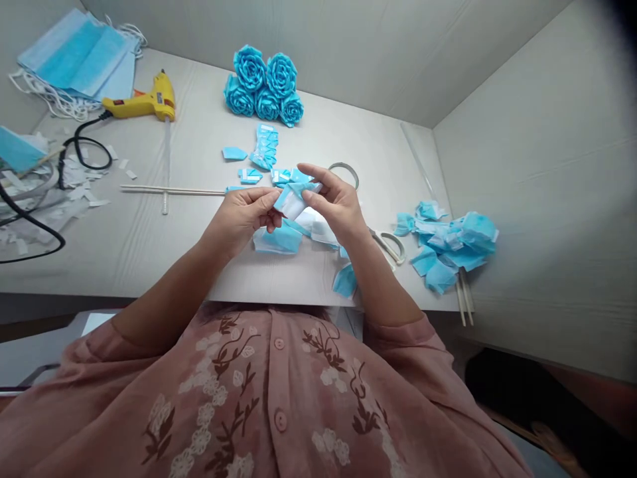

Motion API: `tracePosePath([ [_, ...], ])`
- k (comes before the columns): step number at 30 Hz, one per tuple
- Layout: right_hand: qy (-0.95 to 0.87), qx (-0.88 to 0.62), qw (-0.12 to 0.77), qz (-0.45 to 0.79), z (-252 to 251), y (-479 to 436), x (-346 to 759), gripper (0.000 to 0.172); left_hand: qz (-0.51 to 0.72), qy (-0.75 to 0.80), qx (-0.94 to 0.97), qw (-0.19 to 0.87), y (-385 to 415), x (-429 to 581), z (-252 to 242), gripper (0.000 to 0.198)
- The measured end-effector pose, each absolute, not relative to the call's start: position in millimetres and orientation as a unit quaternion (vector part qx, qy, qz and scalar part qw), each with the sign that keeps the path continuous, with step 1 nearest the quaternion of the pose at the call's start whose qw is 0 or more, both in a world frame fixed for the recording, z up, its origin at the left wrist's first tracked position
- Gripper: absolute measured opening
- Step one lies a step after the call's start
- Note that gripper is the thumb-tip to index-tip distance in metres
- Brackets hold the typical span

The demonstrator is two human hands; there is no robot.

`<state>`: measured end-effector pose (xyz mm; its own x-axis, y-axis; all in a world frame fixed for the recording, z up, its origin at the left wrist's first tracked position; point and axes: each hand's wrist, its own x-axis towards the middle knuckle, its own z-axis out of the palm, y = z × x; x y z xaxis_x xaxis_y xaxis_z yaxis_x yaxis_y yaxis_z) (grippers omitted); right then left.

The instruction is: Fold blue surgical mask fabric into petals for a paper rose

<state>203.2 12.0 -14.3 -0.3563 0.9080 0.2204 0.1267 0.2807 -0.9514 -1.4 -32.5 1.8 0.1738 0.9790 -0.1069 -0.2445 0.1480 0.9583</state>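
Note:
A small folded piece of blue and white fabric [293, 201] is held between both hands above the table. My left hand [243, 216] pinches its left corner with thumb and fingers. My right hand [338, 202] grips its right edge, thumb on top, index finger stretched along the upper side. Under and around the hands lie loose blue and white pieces [279, 240]. Just beyond are small folded blue pieces [250, 176] and an overlapping row of folded pieces [265, 146]. Scissors [393, 247] lie partly hidden by my right forearm.
Blue fabric roses [267, 86] stand at the back. On the left are face masks [79, 53], a yellow glue gun [144, 103], its cable, white scraps [79, 179] and thin sticks [189, 191]. A tape roll [351, 169] and a blue fabric pile [452, 242] lie rightward.

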Motion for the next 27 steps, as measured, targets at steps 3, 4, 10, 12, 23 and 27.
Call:
tracePosePath([
  [3, -0.69, -0.381, 0.413, 0.456, -15.6, 12.1, 202.9, 0.058, 0.486, 0.433, 0.457, 0.606, -34.0, -0.4, 2.8, 0.036],
  [4, -0.694, -0.383, 0.409, 0.452, -16.0, 12.0, 202.8, 0.059, 0.487, 0.438, 0.464, 0.596, -34.7, -0.1, 3.7, 0.034],
  [10, -0.715, -0.387, 0.389, 0.432, -13.9, 8.8, 201.6, 0.058, 0.482, 0.455, 0.502, 0.555, -37.5, -0.3, 8.3, 0.031],
  [12, -0.721, -0.384, 0.385, 0.43, -12.2, 7.7, 200.7, 0.058, 0.484, 0.46, 0.504, 0.548, -37.4, -0.7, 7.6, 0.03],
  [23, -0.706, -0.384, 0.386, 0.452, -5.2, 1.8, 195.5, 0.055, 0.498, 0.467, 0.479, 0.552, -36.6, 0.9, 5.8, 0.021],
  [27, -0.709, -0.381, 0.374, 0.461, -4.2, 1.5, 195.1, 0.058, 0.491, 0.462, 0.48, 0.562, -35.5, 0.3, 3.3, 0.023],
])
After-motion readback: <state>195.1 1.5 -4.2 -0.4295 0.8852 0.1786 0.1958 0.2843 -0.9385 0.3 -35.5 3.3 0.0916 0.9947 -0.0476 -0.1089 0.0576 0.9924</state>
